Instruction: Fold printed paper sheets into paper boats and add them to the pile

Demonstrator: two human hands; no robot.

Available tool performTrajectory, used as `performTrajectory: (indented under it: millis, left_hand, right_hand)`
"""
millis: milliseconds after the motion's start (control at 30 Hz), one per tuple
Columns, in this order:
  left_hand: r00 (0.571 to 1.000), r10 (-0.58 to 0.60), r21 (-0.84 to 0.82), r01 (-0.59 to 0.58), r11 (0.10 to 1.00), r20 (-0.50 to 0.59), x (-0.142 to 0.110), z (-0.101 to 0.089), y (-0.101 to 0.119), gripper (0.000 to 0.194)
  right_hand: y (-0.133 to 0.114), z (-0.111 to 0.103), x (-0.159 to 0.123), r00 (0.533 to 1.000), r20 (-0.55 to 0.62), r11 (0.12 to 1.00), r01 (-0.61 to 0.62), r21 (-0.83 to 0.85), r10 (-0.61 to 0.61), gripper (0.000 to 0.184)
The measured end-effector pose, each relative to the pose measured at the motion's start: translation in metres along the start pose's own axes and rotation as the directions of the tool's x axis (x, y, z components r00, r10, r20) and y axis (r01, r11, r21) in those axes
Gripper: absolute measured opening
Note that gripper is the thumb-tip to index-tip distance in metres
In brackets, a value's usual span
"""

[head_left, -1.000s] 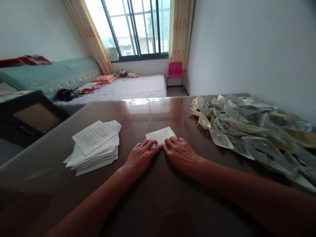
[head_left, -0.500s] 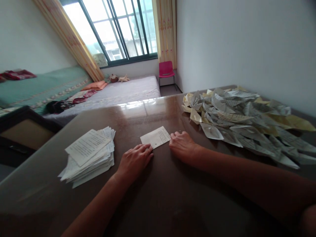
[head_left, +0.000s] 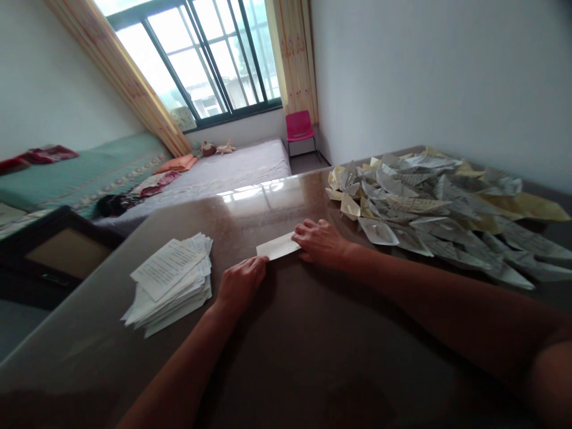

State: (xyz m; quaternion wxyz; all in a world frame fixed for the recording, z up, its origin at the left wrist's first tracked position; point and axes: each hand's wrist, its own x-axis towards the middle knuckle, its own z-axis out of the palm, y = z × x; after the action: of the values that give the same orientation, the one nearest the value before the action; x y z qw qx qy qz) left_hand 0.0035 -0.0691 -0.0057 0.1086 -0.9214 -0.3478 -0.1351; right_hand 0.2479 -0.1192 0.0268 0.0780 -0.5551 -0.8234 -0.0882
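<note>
A small piece of folded paper (head_left: 277, 246) lies on the brown table between my hands, a narrow pale strip with faint print near its right end. My left hand (head_left: 242, 280) pinches its lower left corner between thumb and fingers. Over the right end, my right hand (head_left: 322, 241) grips the paper with curled fingers, and that end is hidden under them. To the left rests a stack of printed sheets (head_left: 172, 280), loosely piled. On the right spreads a heap of folded paper boats (head_left: 415, 202), grey-white and yellowish.
The glossy brown table (head_left: 268, 345) reaches toward a bed (head_left: 241, 167) by the window. A pink chair (head_left: 300, 126) stands in the far corner. At the left is a dark cabinet or chair back (head_left: 58, 256); a white wall (head_left: 429, 77) runs along the right.
The paper has become narrower, its near part folded over. My right hand has moved left and onto the paper; my left fingers have closed on its corner. The view has shifted slightly.
</note>
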Motion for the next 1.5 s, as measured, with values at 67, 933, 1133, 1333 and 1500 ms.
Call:
performTrajectory:
  millis: [67, 933, 1133, 1333, 1500]
  left_hand:
    - [0.999, -0.008, -0.041, 0.007, 0.999, -0.033, -0.001, 0.002, -0.008, 0.025]
    - [0.938, 0.336, -0.318, -0.293, 0.902, 0.089, -0.011, -0.019, 0.008, 0.036]
    - [0.928, 0.348, -0.413, -0.268, 0.87, 0.131, -0.014, -0.021, -0.004, 0.038]
    - [0.907, 0.372, -0.492, -0.237, 0.838, 0.199, -0.014, -0.036, -0.001, 0.039]
    - [0.909, 0.394, -0.514, -0.274, 0.813, 0.138, -0.016, -0.041, -0.001, 0.036]
  right_hand:
    - [0.004, 0.003, 0.002, 0.996, -0.019, 0.997, 0.083, 0.007, -0.083, 0.019]
    - [-0.037, -0.018, -0.013, 0.939, 0.128, 0.947, 0.312, 0.069, -0.319, 0.016]
    - [0.01, -0.01, 0.0, 0.922, 0.193, 0.899, 0.253, 0.358, -0.336, 0.018]
    - [0.033, 0.004, 0.007, 0.926, 0.236, 0.588, -0.018, 0.809, -0.296, 0.03]
    - [0.024, 0.025, 0.007, 0.934, 0.326, 0.355, -0.259, 0.899, -0.145, 0.036]
